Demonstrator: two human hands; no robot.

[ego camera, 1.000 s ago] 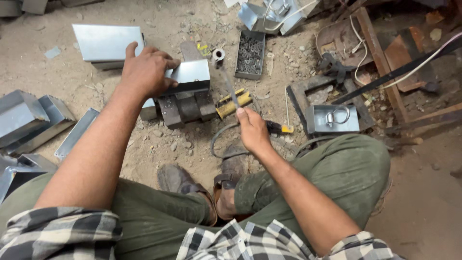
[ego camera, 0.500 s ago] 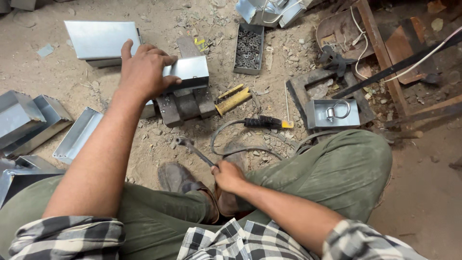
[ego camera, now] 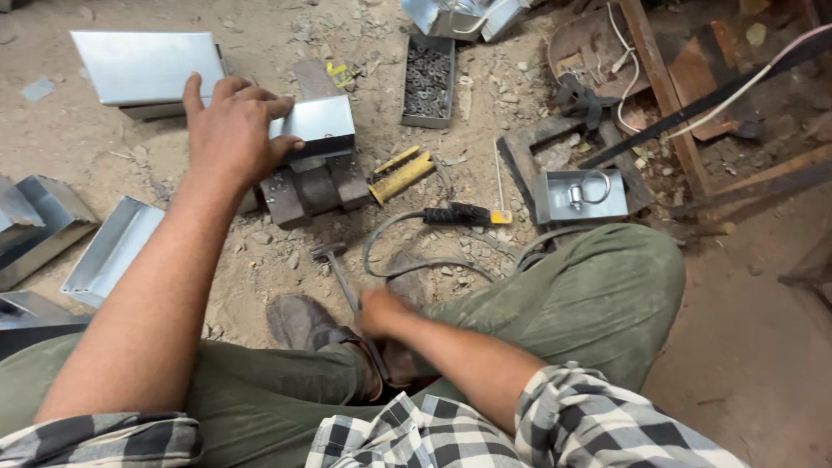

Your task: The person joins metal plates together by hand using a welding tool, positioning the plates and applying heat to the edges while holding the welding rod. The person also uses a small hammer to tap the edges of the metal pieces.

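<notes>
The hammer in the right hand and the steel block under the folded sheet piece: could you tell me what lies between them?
In the head view, only bare sandy ground with small stones separates the hammer from the steel block; the grey cable loops just beside that stretch.

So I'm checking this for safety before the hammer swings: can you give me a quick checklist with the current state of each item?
1. Right hand grips the hammer handle: ok, closed round it, head low over the dirt.
2. Left hand steadies the sheet-metal box: ok, palm flat on it.
3. Box seated on the dark steel block: ok, it rests on top.
4. Left fingers out of the strike area: not ok, they lie across the box.
5. Black cable away from the swing: not ok, it loops beside the hammer.
6. Eye protection: cannot tell.
</notes>
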